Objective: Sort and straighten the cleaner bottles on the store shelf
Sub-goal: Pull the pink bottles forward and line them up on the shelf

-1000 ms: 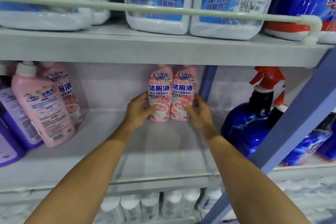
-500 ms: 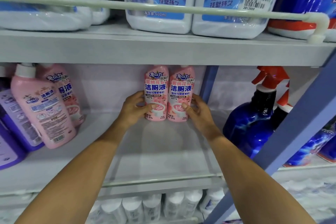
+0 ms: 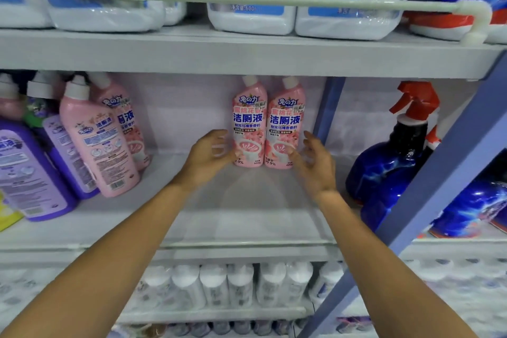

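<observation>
Left hand point(image 3: 204, 158) and right hand point(image 3: 315, 164) have opened, flanking the pink bottles point(image 3: 267, 129).

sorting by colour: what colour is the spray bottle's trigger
Red trigger on a dark blue spray bottle, head view.

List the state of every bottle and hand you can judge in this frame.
Left centre pink bottle: upright, capped, label forward.
Right centre pink bottle: upright, capped, label forward, beside its neighbour.
Front left pink bottle: capped, back label outward.
Blue spray bottle: upright, red trigger fitted.
Left hand: open, fingers spread, contact with bottle unclear.
Right hand: open, fingers spread, gripping nothing.
</observation>
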A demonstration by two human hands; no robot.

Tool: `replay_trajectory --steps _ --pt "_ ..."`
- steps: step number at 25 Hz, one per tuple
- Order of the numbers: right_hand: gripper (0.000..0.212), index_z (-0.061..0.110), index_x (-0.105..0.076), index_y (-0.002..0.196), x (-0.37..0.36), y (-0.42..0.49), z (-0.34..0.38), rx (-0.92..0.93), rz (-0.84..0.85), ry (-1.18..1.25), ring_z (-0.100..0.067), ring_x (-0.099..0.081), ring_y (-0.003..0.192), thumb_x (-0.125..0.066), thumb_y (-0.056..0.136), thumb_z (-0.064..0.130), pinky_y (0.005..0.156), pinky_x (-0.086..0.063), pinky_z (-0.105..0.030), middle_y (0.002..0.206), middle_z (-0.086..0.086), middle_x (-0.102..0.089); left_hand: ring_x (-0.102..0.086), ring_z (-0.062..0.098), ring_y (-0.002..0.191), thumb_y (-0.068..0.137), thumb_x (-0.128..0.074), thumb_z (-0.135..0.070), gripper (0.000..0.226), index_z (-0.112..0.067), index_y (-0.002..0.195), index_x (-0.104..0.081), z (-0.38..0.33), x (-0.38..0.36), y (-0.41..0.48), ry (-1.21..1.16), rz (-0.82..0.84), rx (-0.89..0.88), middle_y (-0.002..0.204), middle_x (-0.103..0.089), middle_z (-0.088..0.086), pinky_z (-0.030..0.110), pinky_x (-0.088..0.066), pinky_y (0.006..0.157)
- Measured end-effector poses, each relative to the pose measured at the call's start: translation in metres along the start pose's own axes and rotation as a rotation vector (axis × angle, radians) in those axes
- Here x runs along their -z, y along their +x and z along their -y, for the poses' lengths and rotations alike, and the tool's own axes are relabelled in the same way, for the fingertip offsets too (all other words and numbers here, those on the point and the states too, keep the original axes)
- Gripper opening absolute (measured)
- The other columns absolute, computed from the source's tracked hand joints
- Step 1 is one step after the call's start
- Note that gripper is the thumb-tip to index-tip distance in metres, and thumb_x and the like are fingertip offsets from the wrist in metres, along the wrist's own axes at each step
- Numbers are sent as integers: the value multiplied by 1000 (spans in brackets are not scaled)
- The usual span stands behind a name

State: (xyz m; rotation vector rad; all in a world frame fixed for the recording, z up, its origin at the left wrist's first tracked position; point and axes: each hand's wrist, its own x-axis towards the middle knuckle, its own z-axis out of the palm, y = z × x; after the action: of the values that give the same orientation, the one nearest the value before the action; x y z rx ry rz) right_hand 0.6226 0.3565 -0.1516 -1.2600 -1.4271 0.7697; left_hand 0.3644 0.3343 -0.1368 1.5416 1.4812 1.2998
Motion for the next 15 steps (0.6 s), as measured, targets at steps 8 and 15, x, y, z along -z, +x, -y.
replay_trajectory --steps 8,15 --pt "70 31 -52 145 -47 -65 53 104 314 -99 -18 -60 124 -79 83 49 105 -52 -39 141 5 -60 -60 15 119 60 -85 -64 92 -28 138 -52 -3 121 -108 157 -45 13 131 -61 0 28 -51 97" --pt "76 24 -45 152 -174 -152 168 294 489 -116 -13 -56 124 -77 86 45 99 -52 -33 145 7 -54 -59 14 117 79 -84 -27 72 -18 142 -49 -3 276 -207 158 -178 19 129 -61 1 25 -52 89"
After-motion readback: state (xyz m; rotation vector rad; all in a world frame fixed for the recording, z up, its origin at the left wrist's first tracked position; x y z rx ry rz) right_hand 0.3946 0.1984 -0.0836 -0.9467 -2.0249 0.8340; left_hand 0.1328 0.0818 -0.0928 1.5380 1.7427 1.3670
